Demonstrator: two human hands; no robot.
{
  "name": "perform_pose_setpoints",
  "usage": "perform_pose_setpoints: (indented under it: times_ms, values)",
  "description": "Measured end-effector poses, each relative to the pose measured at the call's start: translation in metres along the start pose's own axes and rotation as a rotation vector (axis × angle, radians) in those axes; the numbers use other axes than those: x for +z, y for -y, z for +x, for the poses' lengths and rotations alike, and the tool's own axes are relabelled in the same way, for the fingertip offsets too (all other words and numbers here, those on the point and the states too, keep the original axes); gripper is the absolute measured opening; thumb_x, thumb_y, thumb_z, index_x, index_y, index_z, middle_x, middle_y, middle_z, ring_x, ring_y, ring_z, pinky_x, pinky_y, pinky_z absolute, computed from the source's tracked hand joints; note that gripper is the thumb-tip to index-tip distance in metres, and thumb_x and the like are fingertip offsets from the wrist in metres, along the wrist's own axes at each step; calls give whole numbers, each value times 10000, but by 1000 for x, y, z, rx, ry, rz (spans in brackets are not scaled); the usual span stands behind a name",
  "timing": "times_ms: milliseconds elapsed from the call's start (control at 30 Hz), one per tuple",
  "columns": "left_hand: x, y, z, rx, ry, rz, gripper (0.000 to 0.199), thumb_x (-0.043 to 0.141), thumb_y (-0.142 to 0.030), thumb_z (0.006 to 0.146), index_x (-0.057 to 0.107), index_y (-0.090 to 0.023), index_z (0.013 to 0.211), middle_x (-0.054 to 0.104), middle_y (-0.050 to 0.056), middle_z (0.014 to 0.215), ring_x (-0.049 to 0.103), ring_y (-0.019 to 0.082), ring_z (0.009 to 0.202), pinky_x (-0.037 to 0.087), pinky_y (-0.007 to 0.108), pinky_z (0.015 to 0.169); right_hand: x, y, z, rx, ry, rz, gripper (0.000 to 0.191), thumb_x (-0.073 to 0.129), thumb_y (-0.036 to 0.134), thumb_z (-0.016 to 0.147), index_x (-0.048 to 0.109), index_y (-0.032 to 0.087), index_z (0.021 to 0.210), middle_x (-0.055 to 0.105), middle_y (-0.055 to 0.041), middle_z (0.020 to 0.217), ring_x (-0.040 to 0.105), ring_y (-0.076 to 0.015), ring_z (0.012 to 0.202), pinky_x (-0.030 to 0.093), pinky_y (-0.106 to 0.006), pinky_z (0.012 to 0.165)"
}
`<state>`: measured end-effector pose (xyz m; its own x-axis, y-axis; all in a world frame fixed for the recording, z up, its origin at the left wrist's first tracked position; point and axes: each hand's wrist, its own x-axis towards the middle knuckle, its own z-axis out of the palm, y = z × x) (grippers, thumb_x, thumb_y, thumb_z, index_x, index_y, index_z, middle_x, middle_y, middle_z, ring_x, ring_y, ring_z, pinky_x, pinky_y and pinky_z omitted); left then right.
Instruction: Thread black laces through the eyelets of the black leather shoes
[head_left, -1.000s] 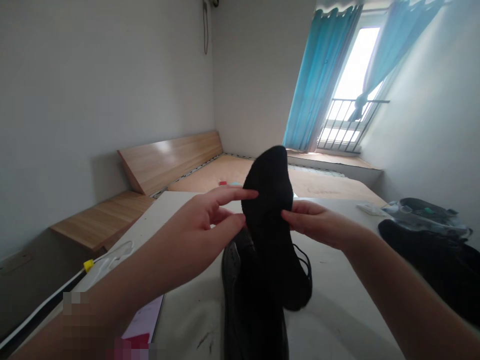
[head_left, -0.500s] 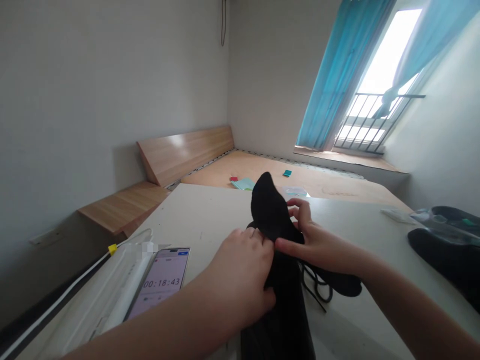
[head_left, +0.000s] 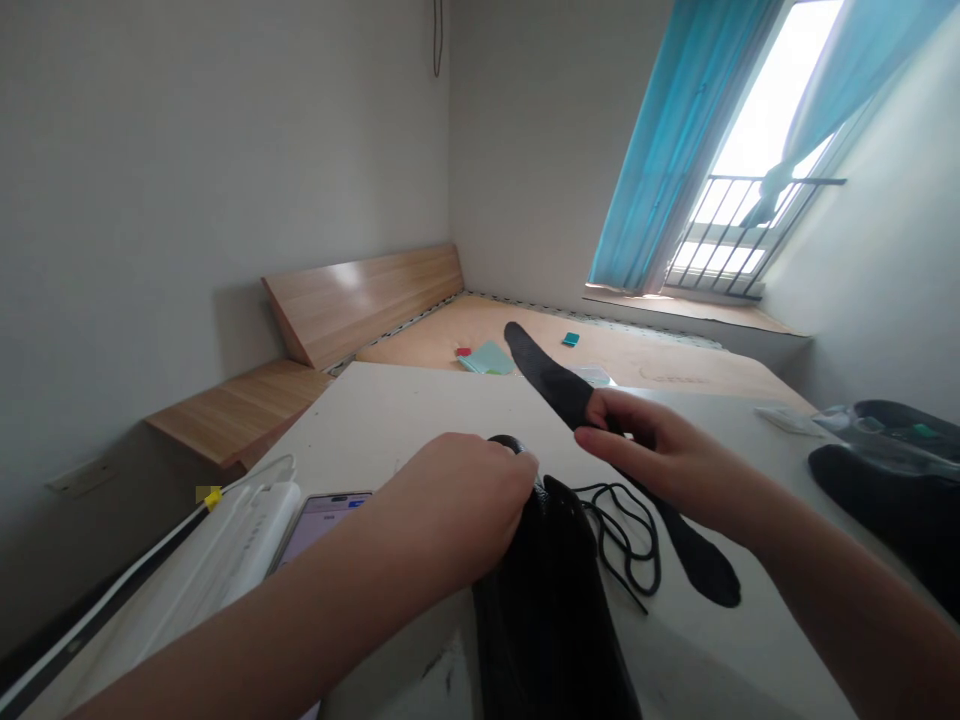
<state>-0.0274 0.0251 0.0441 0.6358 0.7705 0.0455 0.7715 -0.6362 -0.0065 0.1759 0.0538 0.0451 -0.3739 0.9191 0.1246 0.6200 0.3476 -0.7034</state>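
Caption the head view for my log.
Right hand holds a black insole; left hand grips a black shoe beside loose black laces.

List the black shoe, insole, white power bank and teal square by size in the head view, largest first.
Black shoe, insole, white power bank, teal square. The shoe's nearness to the camera makes its lead unsure.

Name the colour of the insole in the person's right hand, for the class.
The insole in the right hand is plain black; it shows best in the head view.

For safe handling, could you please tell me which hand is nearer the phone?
Left hand, just right of the phone; right hand, farther right, past the black shoe.
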Motion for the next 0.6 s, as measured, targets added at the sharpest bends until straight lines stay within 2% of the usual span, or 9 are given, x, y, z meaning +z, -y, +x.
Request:
perform_pose_setpoints:
  times_ms: [67, 167, 233, 300, 367, 467, 533, 600]
  values:
    - [0, 0, -2, 4, -26, 6, 176, 424, -141, 881, 582, -176, 949, 654, 38, 648, 623, 228, 554, 273, 306, 449, -10, 4, -6, 42, 28, 62, 329, 563, 545, 834, 500, 227, 780, 438, 20, 694, 397, -137, 607, 326, -280, 521]
    - [3, 3, -4, 25, -101, -2, 300, 414, -105, 874, 506, -201, 1142, 637, 2, 624, 585, 206, 505, 219, 297, 433, -21, 12, -18, 135, 26, 160, 374, 634, 562, 757, 577, 245, 947, 550, -21, 726, 506, -179, 631, 397, -300, 499]
    - [4, 4, -3, 67, -112, -51, 298, 437, -72, 835, 552, -253, 1043, 647, -17, 655, 588, 189, 526, 238, 287, 446, -22, 16, -24, 141, -8, 221, 437, 673, 544, 711, 576, 266, 1033, 613, -43, 762, 562, -214, 654, 441, -322, 491]
    - [4, 4, -3, 111, -78, -114, 255, 464, -58, 793, 594, -266, 863, 668, -32, 730, 612, 177, 594, 300, 282, 487, -19, 19, -28, 94, -30, 250, 395, 677, 510, 706, 580, 274, 1007, 635, -41, 775, 588, -226, 670, 476, -334, 510]
    - [4, 3, -4, 124, -46, -153, 241, 478, -73, 792, 626, -262, 805, 683, -27, 824, 636, 176, 667, 374, 287, 552, -14, 20, -28, 61, -38, 195, 331, 667, 503, 720, 589, 265, 937, 620, -26, 740, 585, -218, 662, 489, -331, 529]
    - [3, 2, -7, 88, -56, -164, 250, 502, -143, 849, 674, -285, 962, 678, 4, 1007, 662, 195, 789, 453, 304, 678, -11, 17, -26, 65, -25, 1, 338, 627, 560, 772, 621, 259, 925, 615, -23, 728, 558, -196, 623, 460, -316, 509]
    - [4, 5, -10, 56, -60, -187, 229, 565, -239, 863, 664, -297, 1061, 650, 16, 1122, 663, 213, 862, 473, 318, 755, -15, 15, -28, 66, 39, -121, 373, 593, 607, 796, 646, 263, 928, 622, -27, 720, 551, -190, 599, 444, -313, 489]
    - [4, 8, -11, 24, -43, -232, 325, 652, -344, 827, 630, -306, 1148, 619, 22, 1205, 652, 234, 937, 477, 330, 816, -23, 12, -35, 60, 139, -221, 356, 577, 605, 812, 666, 286, 943, 651, -34, 739, 575, -201, 600, 461, -326, 494]
